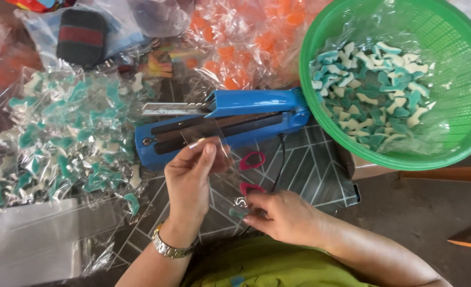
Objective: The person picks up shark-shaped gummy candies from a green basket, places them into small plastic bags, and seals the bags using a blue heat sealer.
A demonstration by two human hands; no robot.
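My left hand (192, 178) pinches the top of a small clear plastic bag (214, 139) and holds it upright in front of a blue heat sealer (230, 119). My right hand (280, 215) is closed on a teal and white gummy candy (237, 213) at the bag's lower end. A watch sits on my left wrist. A pair of scissors with pink handles (251, 161) lies just behind my hands.
A green mesh basket (461, 69) at the right holds a clear bag of teal and white candies (371, 93). A heap of small filled bags (65, 133) lies at the left, flat clear bags (28, 228) below it. Bags of orange candies (235, 37) sit behind the sealer.
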